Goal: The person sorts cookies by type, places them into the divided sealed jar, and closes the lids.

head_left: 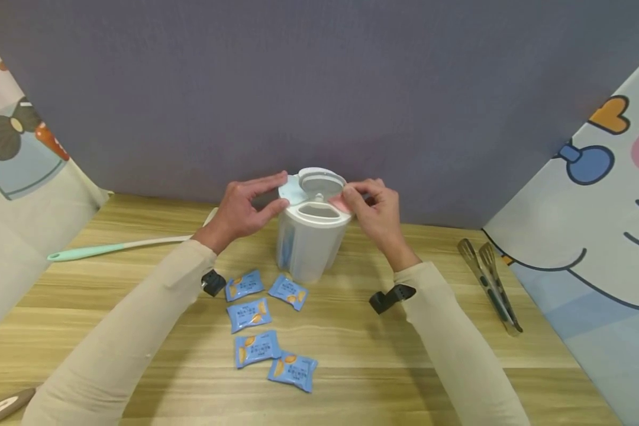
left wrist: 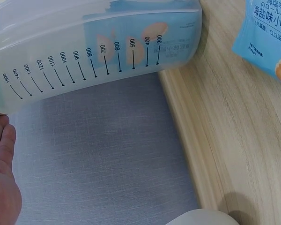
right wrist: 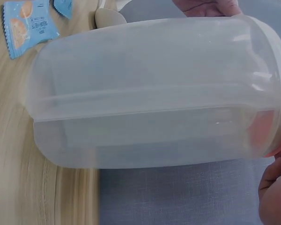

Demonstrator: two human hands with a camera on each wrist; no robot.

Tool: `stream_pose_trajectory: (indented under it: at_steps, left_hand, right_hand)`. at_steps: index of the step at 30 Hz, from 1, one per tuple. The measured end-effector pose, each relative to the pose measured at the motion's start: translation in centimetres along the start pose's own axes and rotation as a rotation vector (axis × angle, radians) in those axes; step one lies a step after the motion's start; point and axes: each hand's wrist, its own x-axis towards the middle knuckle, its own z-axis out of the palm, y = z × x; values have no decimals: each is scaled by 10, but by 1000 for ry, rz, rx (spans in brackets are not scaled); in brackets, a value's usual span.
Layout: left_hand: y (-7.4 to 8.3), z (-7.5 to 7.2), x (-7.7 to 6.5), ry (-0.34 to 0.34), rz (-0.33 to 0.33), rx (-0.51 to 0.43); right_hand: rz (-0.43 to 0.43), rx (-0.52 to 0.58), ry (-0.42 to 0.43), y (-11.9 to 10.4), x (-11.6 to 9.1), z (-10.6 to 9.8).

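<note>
A translucent divided storage container [head_left: 311, 248] stands upright on the table, its lid split into coloured sections. One grey flap [head_left: 323, 182] is raised, showing an opening below. My left hand [head_left: 247, 204] rests its fairly straight fingers and thumb against the lid's left rim, around the light blue flap [head_left: 293, 190]. On the other side, my right hand [head_left: 375, 207] pinches the edge of the pink-red flap [head_left: 341, 203]. Through the marked wall in the left wrist view, blue snack packets [left wrist: 131, 47] show inside. Several more blue snack packets [head_left: 257, 348] lie in front of the container.
A mint-handled utensil [head_left: 85, 252] lies at the left, partly behind my left arm. Metal tongs [head_left: 492, 284] rest at the right. At the lower left is a brown handle [head_left: 5, 407]. A grey fabric panel [head_left: 319, 89] rises behind the container.
</note>
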Motion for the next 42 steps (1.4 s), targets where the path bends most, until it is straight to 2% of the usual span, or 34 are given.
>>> stream_pose_trajectory:
  at_steps: [4, 11, 19, 26, 34, 42]
  left_hand:
    - [1, 0, 1, -5, -7, -4]
    - [2, 1, 2, -7, -11, -3]
    - [2, 1, 5, -9, -7, -9]
    - [0, 0, 4, -9, -6, -8]
    - [0, 0, 4, 1, -8, 0]
    - [1, 0, 1, -5, -17, -2]
  right_hand:
    - [45, 11, 13, -1, 2, 1]
    - [38, 8, 36, -2, 5, 2]
    - [119, 20, 58, -5, 4, 2]
    - [104, 42, 48, -1, 3, 1]
    - [39, 80, 28, 4, 3, 0]
    - [62, 109, 17, 7, -2, -2]
